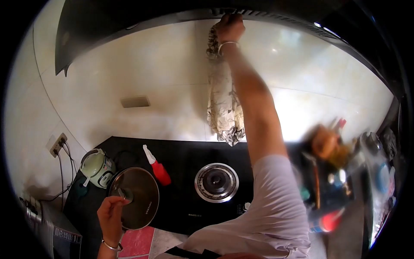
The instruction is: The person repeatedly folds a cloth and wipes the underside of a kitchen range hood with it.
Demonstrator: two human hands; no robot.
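My left hand (pixel 111 214) is at the lower left, its fingers pinched around the knob of a round glass lid (pixel 140 196) with a metal rim. High up, my right hand (pixel 230 28) is closed at the lower edge of the black range hood. A crumpled, dark-patterned pale cloth (pixel 222 99) hangs down from beside that hand, in front of the tiled wall. The right fingertips are partly hidden against the hood. Between the hands lies the black cooktop, with a round burner (pixel 216 182) in a silver ring.
A pale green rice cooker (pixel 97 168) stands behind the lid. A red spray bottle (pixel 160 172) with a white nozzle is beside it. Cords run to a wall socket (pixel 58 144). Blurred items, including a red-lidded container (pixel 330 222), crowd the right side. The range hood (pixel 172 11) overhangs everything.
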